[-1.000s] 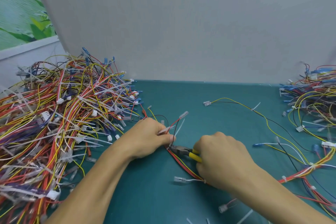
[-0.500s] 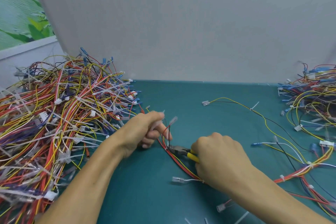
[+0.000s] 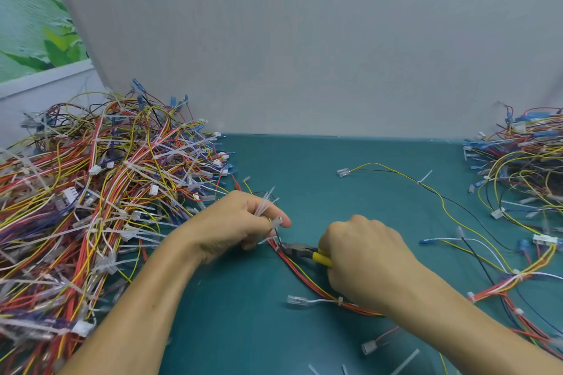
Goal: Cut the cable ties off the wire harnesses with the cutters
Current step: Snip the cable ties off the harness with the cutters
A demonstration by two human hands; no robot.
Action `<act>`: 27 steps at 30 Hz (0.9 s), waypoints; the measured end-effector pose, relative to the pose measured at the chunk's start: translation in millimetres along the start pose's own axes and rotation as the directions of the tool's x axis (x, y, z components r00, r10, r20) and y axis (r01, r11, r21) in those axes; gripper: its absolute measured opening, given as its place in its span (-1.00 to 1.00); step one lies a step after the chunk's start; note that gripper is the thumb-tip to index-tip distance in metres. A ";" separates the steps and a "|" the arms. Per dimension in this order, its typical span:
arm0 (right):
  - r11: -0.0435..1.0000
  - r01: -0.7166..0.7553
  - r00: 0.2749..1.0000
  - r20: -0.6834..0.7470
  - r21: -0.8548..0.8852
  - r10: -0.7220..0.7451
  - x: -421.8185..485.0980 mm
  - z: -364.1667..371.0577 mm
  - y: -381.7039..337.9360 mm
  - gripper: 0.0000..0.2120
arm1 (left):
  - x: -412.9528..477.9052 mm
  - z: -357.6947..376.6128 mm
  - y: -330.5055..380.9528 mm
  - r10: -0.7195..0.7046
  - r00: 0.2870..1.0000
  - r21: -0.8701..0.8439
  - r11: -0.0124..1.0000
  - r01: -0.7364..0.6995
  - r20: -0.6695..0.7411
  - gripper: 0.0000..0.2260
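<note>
Teal mat (image 3: 243, 329) — grey panel (image 3: 304, 39) behind, leafy poster (image 3: 30, 24) left.

The teal table (image 3: 350, 161) carries a big heap of tied wires (image 3: 91, 207) at the left and a smaller heap (image 3: 524, 161) at the upper right. A red wire bundle (image 3: 304, 278) lies in the centre, a yellow-and-black wire (image 3: 419, 182) right of centre, and cut white ties (image 3: 405, 361) along the bottom edge.
</note>
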State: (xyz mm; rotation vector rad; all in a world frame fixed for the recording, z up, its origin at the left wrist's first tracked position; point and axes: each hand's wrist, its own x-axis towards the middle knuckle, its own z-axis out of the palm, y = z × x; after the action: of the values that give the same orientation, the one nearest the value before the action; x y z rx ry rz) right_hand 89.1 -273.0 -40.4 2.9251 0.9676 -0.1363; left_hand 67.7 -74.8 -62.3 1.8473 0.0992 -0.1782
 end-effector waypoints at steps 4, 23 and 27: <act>1.000 0.009 1.000 0.000 0.001 -0.009 3.1 -1.5 2.5 -0.96 | 1.3 -1.4 -2.7 -0.005 1.000 -0.003 1.000 0.005 -0.002 -0.75; 0.999 0.038 0.999 -0.036 -0.037 -0.039 0.6 7.9 -3.2 -0.91 | 7.7 4.5 -8.2 0.037 0.990 0.078 0.997 -0.026 -0.139 -0.65; 1.000 0.014 0.999 -0.039 -0.008 -0.014 -3.4 12.3 -1.7 -0.81 | 7.2 8.3 -3.0 0.106 0.952 0.047 0.994 -0.096 -0.287 -0.82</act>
State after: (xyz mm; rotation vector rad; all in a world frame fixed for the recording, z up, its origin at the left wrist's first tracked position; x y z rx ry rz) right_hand 84.6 -274.6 -52.3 2.9248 0.9919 -0.0755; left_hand 73.8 -82.1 -68.7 1.8959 0.2051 0.1644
